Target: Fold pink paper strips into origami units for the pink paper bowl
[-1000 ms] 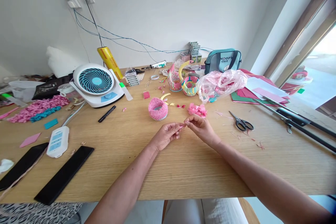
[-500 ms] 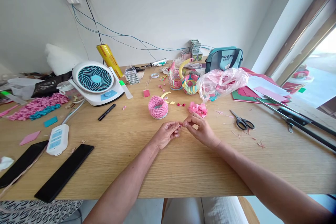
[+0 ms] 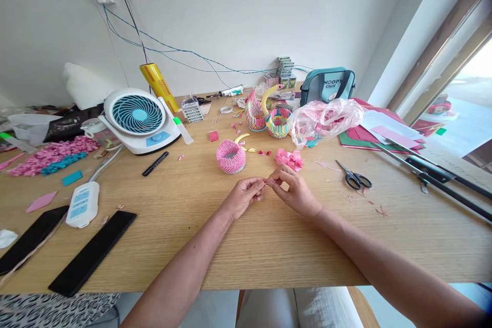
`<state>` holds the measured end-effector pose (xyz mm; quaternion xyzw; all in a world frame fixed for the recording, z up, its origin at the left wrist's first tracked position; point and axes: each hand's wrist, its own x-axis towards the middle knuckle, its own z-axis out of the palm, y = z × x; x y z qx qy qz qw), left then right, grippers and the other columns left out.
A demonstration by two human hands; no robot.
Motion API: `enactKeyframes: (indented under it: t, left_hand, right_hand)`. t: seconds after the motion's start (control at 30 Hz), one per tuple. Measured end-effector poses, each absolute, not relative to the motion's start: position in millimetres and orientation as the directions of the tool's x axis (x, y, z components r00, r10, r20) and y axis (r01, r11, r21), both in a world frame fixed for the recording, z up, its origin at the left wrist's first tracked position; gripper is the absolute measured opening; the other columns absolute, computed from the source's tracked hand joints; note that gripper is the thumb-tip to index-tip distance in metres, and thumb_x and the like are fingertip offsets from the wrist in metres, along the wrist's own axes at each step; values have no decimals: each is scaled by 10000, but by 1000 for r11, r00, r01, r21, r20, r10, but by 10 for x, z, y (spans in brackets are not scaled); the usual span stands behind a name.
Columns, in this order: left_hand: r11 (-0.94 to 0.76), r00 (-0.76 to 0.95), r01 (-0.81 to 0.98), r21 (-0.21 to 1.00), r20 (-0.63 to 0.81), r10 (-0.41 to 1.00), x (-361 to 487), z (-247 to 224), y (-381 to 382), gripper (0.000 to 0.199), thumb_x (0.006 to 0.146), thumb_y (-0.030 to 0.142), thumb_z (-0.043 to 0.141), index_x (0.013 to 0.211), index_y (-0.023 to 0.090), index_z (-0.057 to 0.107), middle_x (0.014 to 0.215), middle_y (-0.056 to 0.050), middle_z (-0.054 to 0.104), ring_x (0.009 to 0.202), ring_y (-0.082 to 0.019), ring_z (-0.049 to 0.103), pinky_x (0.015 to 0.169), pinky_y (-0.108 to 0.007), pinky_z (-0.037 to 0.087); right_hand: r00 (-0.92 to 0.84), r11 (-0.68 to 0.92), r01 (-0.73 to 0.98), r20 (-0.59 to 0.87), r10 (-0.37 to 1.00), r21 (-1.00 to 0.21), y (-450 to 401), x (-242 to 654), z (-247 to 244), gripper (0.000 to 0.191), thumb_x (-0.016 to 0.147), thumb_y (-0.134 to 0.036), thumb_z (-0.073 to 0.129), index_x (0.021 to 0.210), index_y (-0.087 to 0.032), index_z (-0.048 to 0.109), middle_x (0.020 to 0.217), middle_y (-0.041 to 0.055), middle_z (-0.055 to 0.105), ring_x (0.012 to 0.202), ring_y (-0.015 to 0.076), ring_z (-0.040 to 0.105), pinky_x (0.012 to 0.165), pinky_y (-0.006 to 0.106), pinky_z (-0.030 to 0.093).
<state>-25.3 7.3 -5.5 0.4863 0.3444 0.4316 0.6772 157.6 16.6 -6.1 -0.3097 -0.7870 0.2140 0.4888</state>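
Observation:
Between the fingertips of my left hand (image 3: 245,196) and my right hand (image 3: 295,192) is a small pink paper strip (image 3: 270,181), pinched from both sides and mostly covered by the fingers. Just beyond my right hand lies a pile of pink paper pieces (image 3: 289,159). A pink folded-paper basket (image 3: 230,157) with a yellow curved piece stands beyond my left hand. Farther back are a pink-and-multicolored paper figure (image 3: 255,114) and a striped paper basket (image 3: 279,124) with a yellow neck.
Scissors (image 3: 354,176) and paper scraps lie to the right, near a metal-railed paper cutter (image 3: 430,169). A plastic bag (image 3: 325,119) and colored sheets are behind. On the left are a fan (image 3: 137,115), a power strip (image 3: 83,205) and a black slab (image 3: 93,252).
The view has shifted very slightly. Both hands keep their pinch in nearly the same place, with only a small movement of the fingers.

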Motion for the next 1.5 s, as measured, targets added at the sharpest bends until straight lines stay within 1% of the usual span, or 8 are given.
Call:
enactKeyframes:
  t: [0.23, 0.57, 0.67, 0.83, 1.07, 1.2, 1.37, 1.5]
  left_hand:
    - [199, 402, -316, 927, -59, 914, -234, -50, 61, 307, 765, 397, 740, 866, 109, 709, 706, 5, 453, 648, -76, 375, 564, -213, 326]
    - [283, 379, -436, 854, -111, 919, -183, -37, 21, 304, 710, 366, 796, 853, 108, 720, 755, -10, 500, 639, -55, 383, 566, -185, 338]
    - [258, 362, -417, 871, -101, 927, -168, -58, 16, 306, 720, 374, 786, 870, 115, 722, 740, -4, 484, 646, -59, 383, 570, -183, 340]
    - [194, 359, -357, 914, -57, 932, -162, -55, 6, 306, 738, 388, 767, 882, 120, 724, 719, 4, 460, 643, -68, 378, 557, -192, 328]
    - [182, 355, -353, 918, -49, 934, -188, -48, 21, 333, 756, 392, 750, 970, 138, 734, 754, -2, 461, 654, -65, 386, 571, -195, 326]
    - [161, 334, -350, 923, -38, 942, -193, -51, 30, 345, 744, 407, 757, 957, 137, 737, 740, -2, 466, 654, -70, 391, 572, -199, 329]
    - [130, 294, -340, 932, -25, 955, -214, -50, 48, 340, 735, 414, 762, 950, 152, 743, 737, 3, 481, 643, -63, 390, 588, -196, 341]
    - [112, 277, -331, 937, -17, 961, -230, -42, 60, 341, 743, 412, 754, 971, 158, 748, 748, 2, 493, 636, -58, 394, 603, -202, 348]
  right_hand:
    - [-353, 772, 297, 687, 635, -561, 161, 1574, -70, 82, 908, -142, 542, 890, -197, 601, 854, 55, 551, 804, 170, 546, 701, 306, 477]
    - [-365, 817, 335, 734, 572, -470, 137, 1581, -33, 107, 915, -130, 519, 941, -200, 596, 880, 66, 537, 826, 180, 548, 721, 319, 487]
    - [-376, 817, 348, 730, 571, -460, 141, 1588, -38, 105, 911, -132, 529, 947, -202, 599, 891, 67, 541, 831, 180, 553, 730, 322, 489]
    - [-381, 810, 335, 718, 583, -481, 156, 1595, -53, 111, 913, -151, 546, 962, -210, 627, 881, 57, 544, 814, 170, 558, 720, 312, 484]
    - [-326, 765, 329, 694, 642, -554, 160, 1600, -29, 98, 925, -161, 514, 879, -198, 592, 829, 52, 552, 796, 179, 531, 714, 319, 463]
    - [-324, 749, 332, 677, 661, -573, 160, 1592, -22, 99, 922, -190, 535, 859, -193, 611, 808, 46, 541, 768, 174, 524, 685, 310, 453]
    - [-275, 724, 297, 670, 689, -623, 192, 1597, -34, 141, 928, -226, 551, 930, -223, 692, 794, 38, 559, 766, 172, 537, 695, 311, 466]
    - [-259, 710, 301, 662, 704, -637, 211, 1607, -29, 138, 929, -220, 551, 946, -221, 687, 808, 37, 604, 768, 169, 555, 681, 303, 465]
